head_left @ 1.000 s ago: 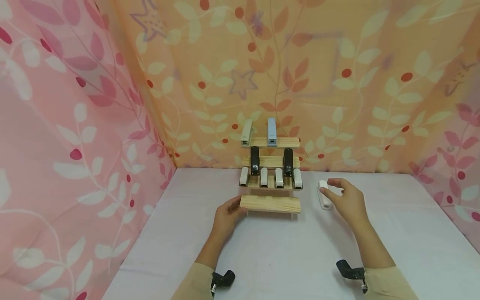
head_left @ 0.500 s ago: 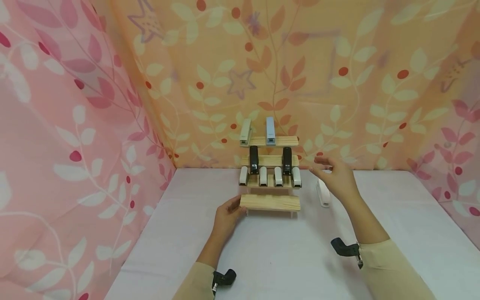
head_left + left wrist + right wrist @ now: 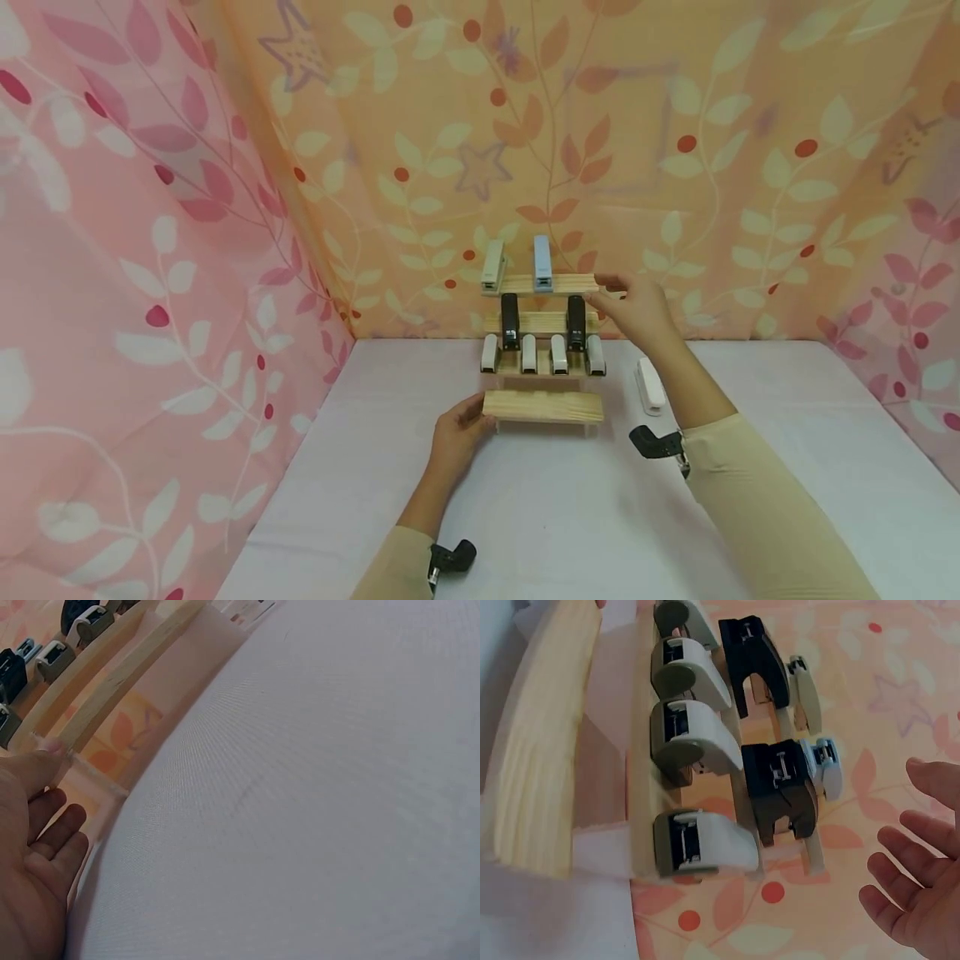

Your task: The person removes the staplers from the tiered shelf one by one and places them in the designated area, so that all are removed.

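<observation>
- Work surface: a white cloth [image 3: 555, 500], laid flat with faint wrinkling, reaches back to the rear hanging.
- Room: an orange curtain [image 3: 420, 92] printed with leaves, dots and stars stands behind; a pink leaf-print curtain [image 3: 97, 292] closes the left side, with more pink print at the right edge.
- Rack: one stepped wooden rack [image 3: 543, 407] with thin pale supports stands upright on the cloth near the rear; its lowest board shows bare grain.
- Top board [image 3: 573, 284]: a pale green stapler [image 3: 492, 263] at the left end, a light blue stapler [image 3: 542, 257] near the middle.
- Second board [image 3: 543, 322]: two black staplers [image 3: 510, 321], well apart.
- Third board [image 3: 510, 365]: four white staplers [image 3: 529, 354] in a row, dark at the base.
- Loose item: one white stapler [image 3: 651, 386] lies on the cloth, to the right of the rack and apart from it.
- Left hand [image 3: 456, 429]: at the left end of the lowest board, thumb touching it, three fingers loosely bent below; whether it pinches the board cannot be told.
- Right hand [image 3: 637, 310]: beside the right end of the top board, fingers loosely spread, holding nothing; contact with the board cannot be told.
- Person: beige sleeves [image 3: 772, 500], with a black wrist device [image 3: 654, 443] at each cuff.
</observation>
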`<state>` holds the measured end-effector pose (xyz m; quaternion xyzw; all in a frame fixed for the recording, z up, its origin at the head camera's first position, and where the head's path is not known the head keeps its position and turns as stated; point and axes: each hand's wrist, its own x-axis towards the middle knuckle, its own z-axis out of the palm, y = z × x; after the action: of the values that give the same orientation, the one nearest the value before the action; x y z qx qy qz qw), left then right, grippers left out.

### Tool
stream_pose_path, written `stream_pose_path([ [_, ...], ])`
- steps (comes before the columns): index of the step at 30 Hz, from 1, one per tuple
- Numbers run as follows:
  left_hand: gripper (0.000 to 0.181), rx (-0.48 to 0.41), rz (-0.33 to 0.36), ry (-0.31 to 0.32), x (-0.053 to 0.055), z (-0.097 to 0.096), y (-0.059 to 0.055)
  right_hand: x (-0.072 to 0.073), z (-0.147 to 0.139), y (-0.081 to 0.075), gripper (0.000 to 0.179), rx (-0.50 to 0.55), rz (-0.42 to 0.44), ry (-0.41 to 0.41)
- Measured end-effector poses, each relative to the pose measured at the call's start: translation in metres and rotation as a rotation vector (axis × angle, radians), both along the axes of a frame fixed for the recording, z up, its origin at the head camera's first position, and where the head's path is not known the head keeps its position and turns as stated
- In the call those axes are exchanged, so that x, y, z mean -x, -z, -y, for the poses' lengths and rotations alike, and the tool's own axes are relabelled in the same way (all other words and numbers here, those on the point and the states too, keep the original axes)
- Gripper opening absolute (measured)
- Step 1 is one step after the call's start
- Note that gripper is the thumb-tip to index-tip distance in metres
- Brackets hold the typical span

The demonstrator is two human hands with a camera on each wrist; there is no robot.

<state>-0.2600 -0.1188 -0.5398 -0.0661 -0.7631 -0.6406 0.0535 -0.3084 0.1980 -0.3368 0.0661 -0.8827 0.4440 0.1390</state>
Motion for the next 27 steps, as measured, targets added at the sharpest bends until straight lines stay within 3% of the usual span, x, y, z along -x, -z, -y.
stream_pose_path([
  [8,0.056,-0.001,-0.008,0.006,-0.001,0.0,0.003,0.026,0.024,-0.005,0.057,0.043,0.028,-0.041],
  [17,0.056,-0.004,-0.041,0.004,0.002,0.001,0.001,0.051,0.044,-0.002,0.055,0.054,0.005,-0.02],
  [27,0.058,-0.018,-0.033,0.013,0.003,0.002,0.004,0.066,0.059,0.006,0.053,0.097,0.001,-0.014],
])
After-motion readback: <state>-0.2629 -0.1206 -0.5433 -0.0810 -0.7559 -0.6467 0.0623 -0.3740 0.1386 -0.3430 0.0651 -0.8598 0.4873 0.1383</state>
